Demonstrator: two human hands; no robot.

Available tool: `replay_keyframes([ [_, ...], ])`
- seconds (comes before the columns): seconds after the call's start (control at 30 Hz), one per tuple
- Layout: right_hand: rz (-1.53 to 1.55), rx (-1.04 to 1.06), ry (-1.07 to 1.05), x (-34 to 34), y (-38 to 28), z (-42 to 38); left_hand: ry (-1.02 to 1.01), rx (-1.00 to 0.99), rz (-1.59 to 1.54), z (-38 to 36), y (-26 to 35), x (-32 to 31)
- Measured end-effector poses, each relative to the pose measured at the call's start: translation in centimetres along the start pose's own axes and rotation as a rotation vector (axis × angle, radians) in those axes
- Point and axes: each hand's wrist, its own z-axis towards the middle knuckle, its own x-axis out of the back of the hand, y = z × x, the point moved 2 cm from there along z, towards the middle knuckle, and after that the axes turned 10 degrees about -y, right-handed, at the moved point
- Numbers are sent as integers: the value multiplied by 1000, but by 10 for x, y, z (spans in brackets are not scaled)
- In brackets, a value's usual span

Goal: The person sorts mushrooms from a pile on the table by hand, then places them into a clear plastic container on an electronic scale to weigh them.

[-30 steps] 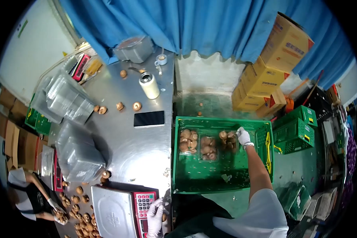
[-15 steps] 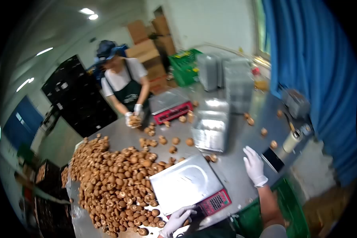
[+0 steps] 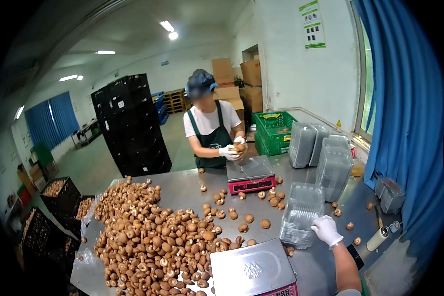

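You seem to be at the tray-handling step: your right hand (image 3: 325, 230) is at the clear trays (image 3: 301, 212), its grip unclear; your left hand is out of view. Parting one calls for pinching a single rim. The scale (image 3: 251, 269) crowds your side; more room lies toward the counter's (image 3: 182, 186) right edge, short of the bottle (image 3: 378, 239).

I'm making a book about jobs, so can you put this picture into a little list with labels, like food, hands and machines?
Food: big heap of brown mushrooms
Table: shiny metal
Right hand: white glove, at a stack of clear trays
Left hand: out of view
Near scale: nothing on its plate
Far scale: clear plastic on top
Co-worker: across the table, mushrooms in gloved hands
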Motion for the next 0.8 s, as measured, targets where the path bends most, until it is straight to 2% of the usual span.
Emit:
replay_keyframes([
  [0.07,5,26,26,13,-1,-12,2,9,-16,-1,-1,-1],
  [0.13,81,-45,-30,22,0,-17,-6,3,-21,0,2,-4],
  [0.2,196,-66,46,21,3,-20,-18,-7,-32,1,2,-7],
  [0.27,562,-169,97,5,27,-20,-29,-8,-41,0,2,-10],
  [0.37,1131,-129,326,63,3,-37,-41,-21,-20,3,8,-14],
  [0.4,1099,-122,325,90,-18,-49,-42,-29,-17,4,10,-16],
  [0.47,801,32,295,102,-46,-68,-40,-29,-6,1,11,-21],
  [0.53,388,400,288,92,-85,-80,-41,-19,7,-1,14,-29],
  [0.57,343,533,173,73,-106,-84,-42,6,25,-2,17,-38],
  [0.6,281,631,188,58,-135,-93,-36,72,30,-11,26,-50],
  [0.63,135,666,-1,37,-155,-100,-129,-236,372,14,2,-46],
  [0.67,9,728,-159,23,-176,-104,-117,-573,692,37,-22,-43],
  [0.7,86,741,-154,-2,-189,-110,-17,-476,938,65,-37,-51],
  [0.73,267,764,-136,-24,-194,-118,-99,-790,839,51,-7,-74],
  [0.77,365,780,-63,-17,-205,-123,-75,-829,975,55,-4,-86],
  [0.8,343,716,-160,-46,-205,-131,-54,-853,1118,55,-3,-96],
])
